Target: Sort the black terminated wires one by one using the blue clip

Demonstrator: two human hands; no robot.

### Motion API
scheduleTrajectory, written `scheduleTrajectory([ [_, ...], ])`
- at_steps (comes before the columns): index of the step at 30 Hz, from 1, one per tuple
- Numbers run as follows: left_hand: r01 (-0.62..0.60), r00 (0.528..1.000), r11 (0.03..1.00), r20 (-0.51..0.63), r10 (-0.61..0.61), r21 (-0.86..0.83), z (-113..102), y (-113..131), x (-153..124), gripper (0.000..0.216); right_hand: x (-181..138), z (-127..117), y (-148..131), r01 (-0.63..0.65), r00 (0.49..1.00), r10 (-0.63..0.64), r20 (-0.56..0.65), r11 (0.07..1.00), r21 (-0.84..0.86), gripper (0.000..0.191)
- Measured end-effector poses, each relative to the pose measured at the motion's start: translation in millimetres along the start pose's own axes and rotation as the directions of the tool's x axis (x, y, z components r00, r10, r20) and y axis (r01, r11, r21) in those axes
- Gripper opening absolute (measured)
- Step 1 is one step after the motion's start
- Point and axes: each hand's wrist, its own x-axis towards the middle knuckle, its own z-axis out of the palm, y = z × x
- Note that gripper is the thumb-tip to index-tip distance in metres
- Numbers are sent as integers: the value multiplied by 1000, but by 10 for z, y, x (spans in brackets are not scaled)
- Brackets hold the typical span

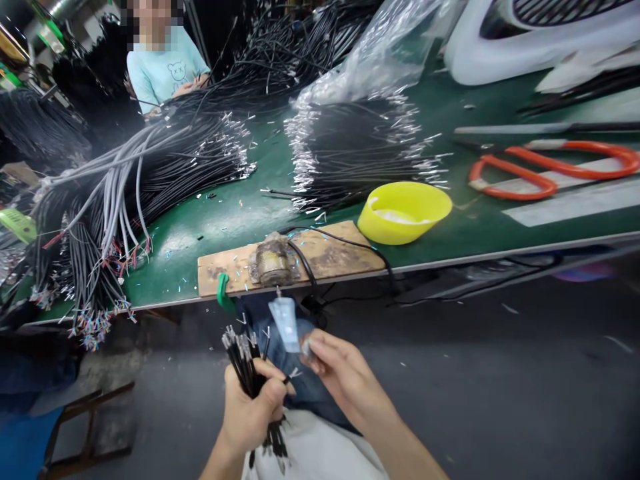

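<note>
My left hand (250,410) is closed around a bundle of short black wires (245,357) with stripped ends pointing up, held over my lap. My right hand (333,370) pinches a single thin wire end just right of the bundle. Both hands sit below a small metal device (273,261) mounted on a wooden board (330,257) at the table's front edge. A small translucent tag (284,321) hangs from the device just above my fingers.
A green table (235,213) carries piles of black cables (350,150), grey cables (115,193) at the left, a yellow bowl (403,212), orange-handled scissors (550,170) and a plastic bag (380,53). Another person in a light blue shirt (165,67) works at the far side.
</note>
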Motion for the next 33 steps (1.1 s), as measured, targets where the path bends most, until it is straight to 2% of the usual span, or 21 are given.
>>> scheduleTrajectory([
  [4,70,997,996,45,-67,-52,7,-112,-40,43,-148,-29,46,116,985,-93,148,981,-157,29],
  [7,98,994,992,56,-93,-82,36,-121,-63,41,-211,21,17,284,948,-230,220,924,-256,20],
  [10,93,996,991,-6,-95,-98,60,-105,-84,39,-228,52,-33,443,896,-385,222,811,-383,15],
  [14,124,991,987,-31,-128,-100,66,-132,-128,46,-243,18,-36,486,858,-491,149,683,-546,6],
  [16,142,989,987,-28,-145,-73,66,-174,-158,46,-263,8,-22,510,819,-558,138,596,-620,2],
  [18,154,988,988,-29,-154,-25,68,-223,-195,42,-286,23,-17,571,778,-582,236,500,-651,5],
  [20,156,987,988,-29,-155,16,72,-265,-233,41,-301,61,-26,627,763,-525,378,455,-632,3],
  [22,169,986,985,-20,-168,22,76,-290,-265,42,-302,98,-40,638,768,-452,454,473,-608,10],
  [25,186,981,982,-57,-188,-33,84,-292,-287,44,-284,114,-60,615,788,-424,446,545,-569,26],
  [29,73,984,995,-160,-82,-61,108,-260,-278,47,-260,83,-79,606,794,-432,428,622,-496,25],
  [33,24,990,999,-141,-29,-35,119,-221,-268,44,-247,65,-75,614,786,-451,424,654,-442,23],
])
